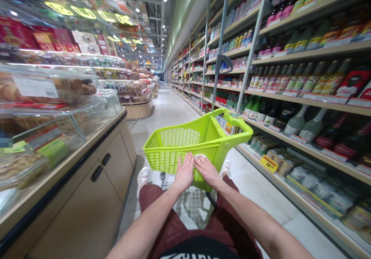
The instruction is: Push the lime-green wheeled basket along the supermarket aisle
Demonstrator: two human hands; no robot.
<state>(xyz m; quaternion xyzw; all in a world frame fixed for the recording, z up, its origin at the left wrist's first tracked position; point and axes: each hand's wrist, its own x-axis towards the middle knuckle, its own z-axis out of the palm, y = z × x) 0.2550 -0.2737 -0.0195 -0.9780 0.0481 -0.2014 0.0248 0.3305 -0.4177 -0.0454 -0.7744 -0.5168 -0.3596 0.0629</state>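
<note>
A lime-green plastic shopping cart point(217, 154) stands sideways between my knees, its mesh basket to the left and its handle to the upper right. My left hand point(184, 172) lies with straight fingers against the near side of the basket. Beside it, my right hand point(207, 170) rests flat on the same side panel, fingers stretched out. Something small and whitish shows at the right fingertips; I cannot make out what it is. The palms are hidden from view.
On the right, long shelves point(313, 96) hold bottles, jars and cans, with a yellow price tag point(268, 163) low down. A wooden counter point(95, 174) with glass food cases lines the left. The tiled aisle point(165, 100) runs straight ahead.
</note>
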